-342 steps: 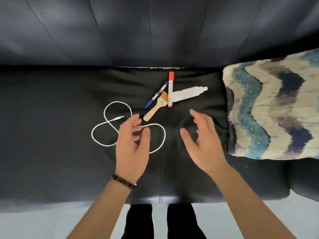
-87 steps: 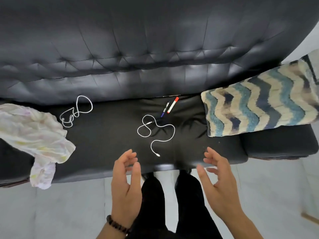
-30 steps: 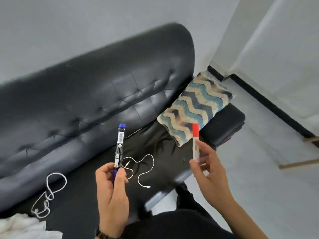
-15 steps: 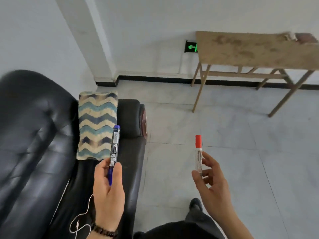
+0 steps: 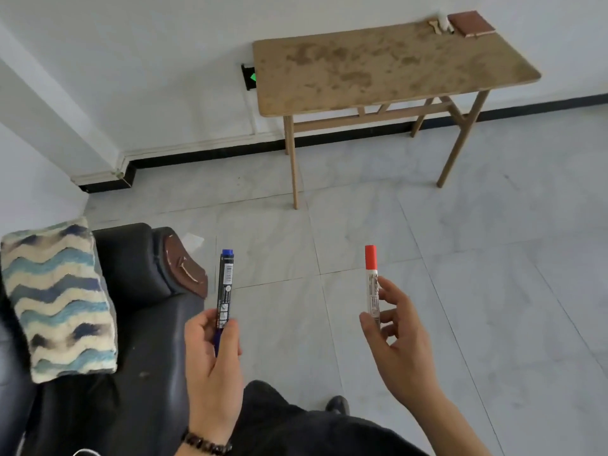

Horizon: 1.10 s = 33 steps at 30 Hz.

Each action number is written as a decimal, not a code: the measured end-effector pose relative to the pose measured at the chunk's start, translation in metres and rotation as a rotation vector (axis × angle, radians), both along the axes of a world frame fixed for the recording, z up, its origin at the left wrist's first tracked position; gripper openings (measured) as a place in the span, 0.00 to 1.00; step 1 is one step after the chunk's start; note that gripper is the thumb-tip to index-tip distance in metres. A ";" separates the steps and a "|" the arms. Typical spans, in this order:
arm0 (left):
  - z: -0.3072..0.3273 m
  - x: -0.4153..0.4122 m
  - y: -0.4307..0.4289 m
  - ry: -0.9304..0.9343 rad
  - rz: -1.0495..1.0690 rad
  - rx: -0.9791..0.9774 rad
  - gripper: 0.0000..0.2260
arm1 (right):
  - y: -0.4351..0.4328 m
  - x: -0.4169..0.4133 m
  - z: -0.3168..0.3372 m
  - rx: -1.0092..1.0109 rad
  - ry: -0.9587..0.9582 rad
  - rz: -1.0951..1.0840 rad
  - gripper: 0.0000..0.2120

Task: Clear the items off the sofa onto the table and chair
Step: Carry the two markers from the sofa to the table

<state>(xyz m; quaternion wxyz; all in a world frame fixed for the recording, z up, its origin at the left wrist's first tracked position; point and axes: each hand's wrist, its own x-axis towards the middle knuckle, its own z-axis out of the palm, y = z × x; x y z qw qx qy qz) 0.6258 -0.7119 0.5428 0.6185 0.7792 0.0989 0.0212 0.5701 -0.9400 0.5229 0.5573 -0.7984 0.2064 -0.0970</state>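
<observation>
My left hand (image 5: 212,366) grips a black marker with a blue cap (image 5: 225,284), held upright over the sofa's right end. A white marker with a red cap (image 5: 371,284) stands upright in my right hand (image 5: 399,340), above the tiled floor. The black leather sofa (image 5: 141,317) lies at the lower left, with a wavy blue and cream cushion (image 5: 59,297) on it. The wooden table (image 5: 378,67) stands against the far wall at the upper right. A brown book (image 5: 470,24) and a small pale object (image 5: 436,26) lie on its far right corner.
Pale tiled floor (image 5: 460,291) stretches between me and the table. A white pillar (image 5: 42,103) juts out at the left wall. A green-lit sign (image 5: 249,77) sits on the wall beside the table. My dark trouser leg and shoe (image 5: 337,404) show at the bottom.
My view has swung right from the sofa seat towards the table, which is now larger and more central. Both markers, picked up from the sofa earlier, stay upright in my hands.
</observation>
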 end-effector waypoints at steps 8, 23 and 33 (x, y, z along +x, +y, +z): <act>-0.036 0.109 -0.122 0.060 -0.046 0.069 0.06 | -0.119 0.087 -0.038 0.031 0.076 -0.124 0.30; -0.004 0.441 -0.426 -0.034 -0.353 0.007 0.08 | -0.381 0.338 -0.002 -0.028 -0.006 -0.392 0.33; -0.024 0.605 -0.625 -0.008 -0.353 0.063 0.06 | -0.581 0.519 -0.031 0.045 -0.017 -0.364 0.31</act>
